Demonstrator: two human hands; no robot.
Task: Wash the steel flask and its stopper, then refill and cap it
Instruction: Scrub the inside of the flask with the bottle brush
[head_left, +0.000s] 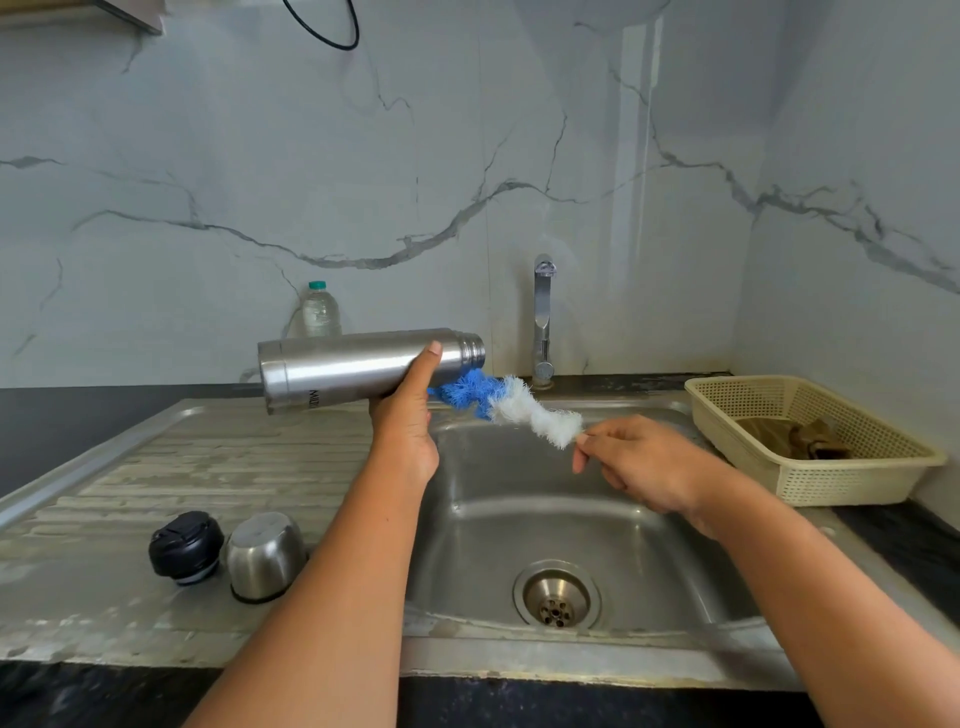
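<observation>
Nearest me runs the front rim of the sink (571, 662), with both my forearms reaching over it. On the draining board at the left, the black stopper (185, 546) and the upturned steel cup (266, 555) stand just beside each other, well apart from the flask. My left hand (408, 415) grips the flask (363, 366) round its body below the shoulder. It is held almost level above the board's inner edge, with the open mouth pointing right toward the tap (543, 322). The brush (511, 405) lies just under that mouth, its blue tip outside it, and my right hand (639, 462) pinches the brush's white end over the basin. I judge this to be the start of scrubbing the inside. The next move calls for raising the tip, lining it up with the narrow threaded neck and pushing straight in. Over the basin there is open room. The tap stands close behind the mouth, and the basket (810, 483) on the table at the right limits how far I can draw the brush back.
</observation>
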